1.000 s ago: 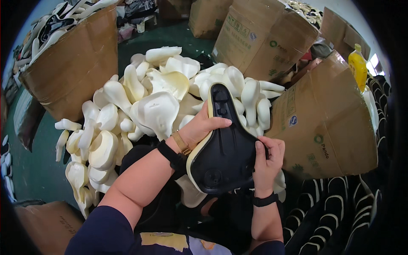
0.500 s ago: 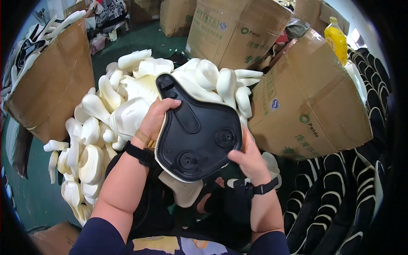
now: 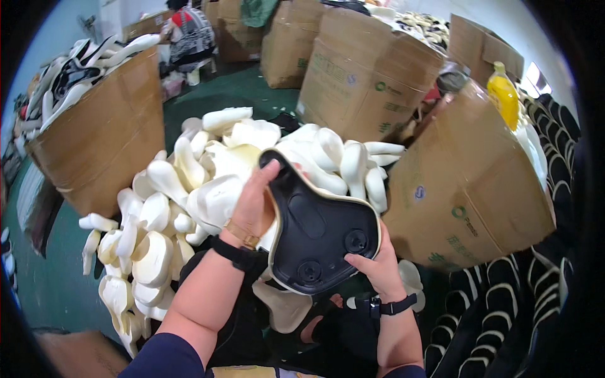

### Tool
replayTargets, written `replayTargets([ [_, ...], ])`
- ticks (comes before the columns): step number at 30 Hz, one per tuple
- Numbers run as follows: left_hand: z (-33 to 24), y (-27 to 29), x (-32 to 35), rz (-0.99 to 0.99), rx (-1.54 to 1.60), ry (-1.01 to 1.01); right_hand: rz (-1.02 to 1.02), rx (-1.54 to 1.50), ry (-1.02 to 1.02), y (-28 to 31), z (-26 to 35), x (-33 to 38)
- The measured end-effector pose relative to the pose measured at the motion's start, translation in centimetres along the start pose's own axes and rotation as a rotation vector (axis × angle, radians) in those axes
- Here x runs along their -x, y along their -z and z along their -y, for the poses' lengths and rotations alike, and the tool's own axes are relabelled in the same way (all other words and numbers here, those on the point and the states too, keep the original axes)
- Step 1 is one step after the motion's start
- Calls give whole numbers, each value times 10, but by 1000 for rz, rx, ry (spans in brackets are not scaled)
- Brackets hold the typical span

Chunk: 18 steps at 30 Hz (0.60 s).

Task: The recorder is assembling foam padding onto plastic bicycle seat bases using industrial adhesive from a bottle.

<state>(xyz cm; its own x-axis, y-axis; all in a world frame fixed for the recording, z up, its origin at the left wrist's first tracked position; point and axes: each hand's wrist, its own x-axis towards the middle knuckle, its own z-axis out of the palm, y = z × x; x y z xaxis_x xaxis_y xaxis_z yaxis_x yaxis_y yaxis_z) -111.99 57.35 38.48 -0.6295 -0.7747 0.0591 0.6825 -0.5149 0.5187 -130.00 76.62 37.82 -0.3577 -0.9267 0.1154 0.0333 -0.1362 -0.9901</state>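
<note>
I hold up a saddle seat [image 3: 324,239] with its black plastic underside facing me and a thin cream rim of foam around it. The underside has two round bosses near the wide end. My left hand [image 3: 253,205] grips the narrow far end, thumb lying on the tip and the other fingers mostly hidden behind. My right hand [image 3: 382,268] clasps the wide end at its right edge, thumb pressed over the plastic. Just beyond the seat lies a pile of cream foam seat pads [image 3: 227,160]. Another pale foam pad [image 3: 283,307] is below the seat, by my legs.
Tall cardboard boxes stand at the left [image 3: 107,132], behind the pile [image 3: 359,75] and at the right [image 3: 466,189]. A bottle of yellow liquid [image 3: 503,96] stands by the right box. Stacked black pads with pale rims [image 3: 488,315] fill the lower right. A person [image 3: 192,34] sits far back.
The view has tilted up, so the scene sits lower. My left hand has moved toward the seat's narrow tip, its thumb now on the end. Both hands still hold the seat.
</note>
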Motion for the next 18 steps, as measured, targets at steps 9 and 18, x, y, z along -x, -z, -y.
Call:
replayTargets([
  [9,36,-6,-7,127,-545,-106,-128,200,98,42,51,60],
  [18,46,11,-7,206,-488,450,-609,909,-266,137,122,285],
])
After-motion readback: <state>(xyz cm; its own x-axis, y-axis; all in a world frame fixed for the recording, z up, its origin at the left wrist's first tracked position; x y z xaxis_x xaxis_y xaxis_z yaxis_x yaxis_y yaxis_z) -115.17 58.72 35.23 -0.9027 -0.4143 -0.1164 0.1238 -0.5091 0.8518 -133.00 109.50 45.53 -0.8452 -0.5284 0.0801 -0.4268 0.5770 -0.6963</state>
